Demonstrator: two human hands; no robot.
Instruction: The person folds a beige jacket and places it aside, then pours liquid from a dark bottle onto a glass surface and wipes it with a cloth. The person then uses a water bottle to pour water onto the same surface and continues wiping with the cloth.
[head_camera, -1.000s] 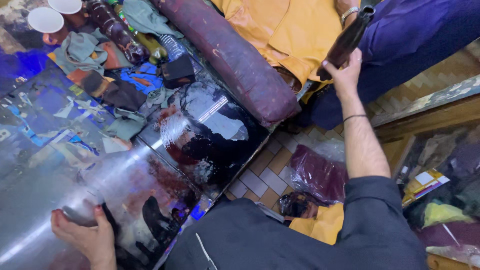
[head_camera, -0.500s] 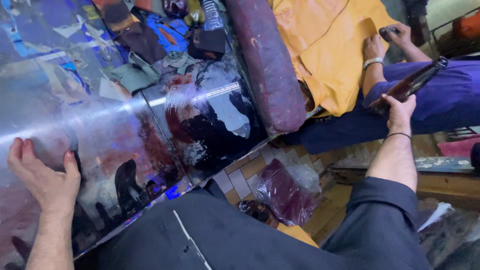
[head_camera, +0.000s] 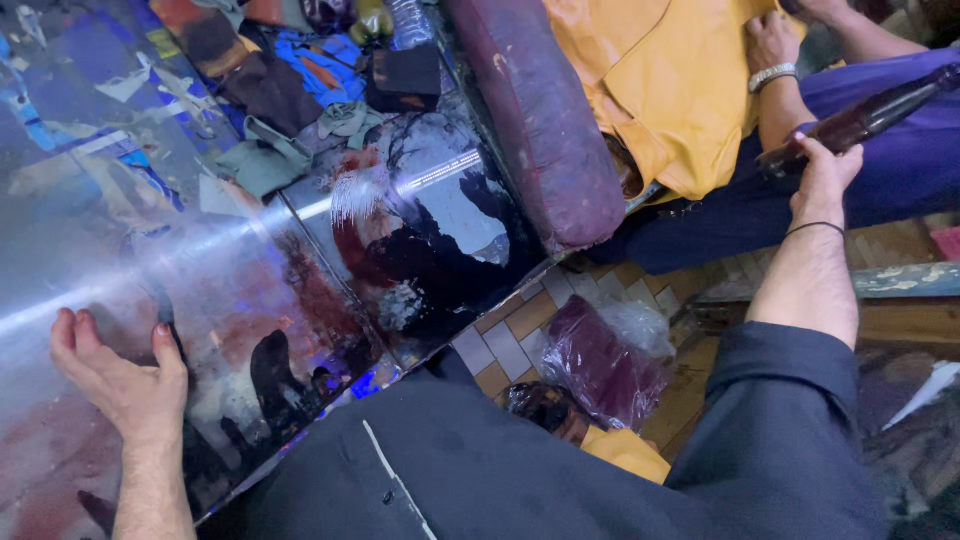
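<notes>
My left hand lies flat with fingers spread on a shiny, stained metal sheet at the lower left. My right hand reaches out to the upper right and grips a dark brown bottle near its lower end. The bottle points up and to the right over the lap of a seated person in blue trousers and a yellow garment. That person's hand with a metal bracelet rests just beside the bottle.
A long maroon bolster lies between the metal sheet and the seated person. Rags, a black block and scraps crowd the sheet's far end. Below, on a tiled floor, sit a plastic bag with dark red contents and a yellow cloth.
The view has swung left and closer. My left hand has settled flatter on the sheet, and my right hand keeps hold of the bottle by the seated person's lap.
</notes>
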